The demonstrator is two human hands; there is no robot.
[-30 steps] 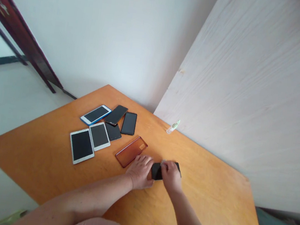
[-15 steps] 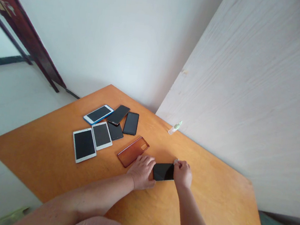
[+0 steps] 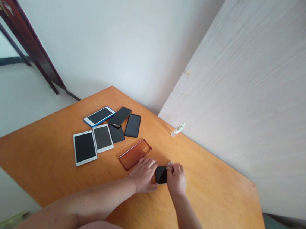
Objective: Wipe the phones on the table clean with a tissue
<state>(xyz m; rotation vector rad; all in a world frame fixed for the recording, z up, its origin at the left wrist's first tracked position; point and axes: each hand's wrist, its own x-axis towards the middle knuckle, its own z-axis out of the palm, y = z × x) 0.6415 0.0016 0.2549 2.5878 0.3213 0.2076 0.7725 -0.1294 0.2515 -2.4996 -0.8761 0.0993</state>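
A black-screened smartphone (image 3: 161, 174) lies face up on the wooden table (image 3: 214, 205). My left hand (image 3: 143, 174) grips its left end, with thumb and fingers along opposite edges. My right hand (image 3: 177, 178) is closed on a small white wipe (image 3: 169, 164), of which only a bit shows above the fingers. That hand presses over the phone's screen and hides its right part. Just beyond my left hand lies a translucent reddish-brown phone case (image 3: 134, 155), touching or almost touching the fingers.
Further left lie a blue-edged white phone (image 3: 99, 116), two white tablets (image 3: 84, 147) and several black phones (image 3: 132, 125), some overlapping. Near the wall-side edge stands a small clear spray bottle (image 3: 178, 129) with a green top. A pale board (image 3: 244, 85) rises behind the table.
My right hand has slid left along the phone's screen with the wipe, covering more of it. My left hand keeps its hold on the phone's left end.
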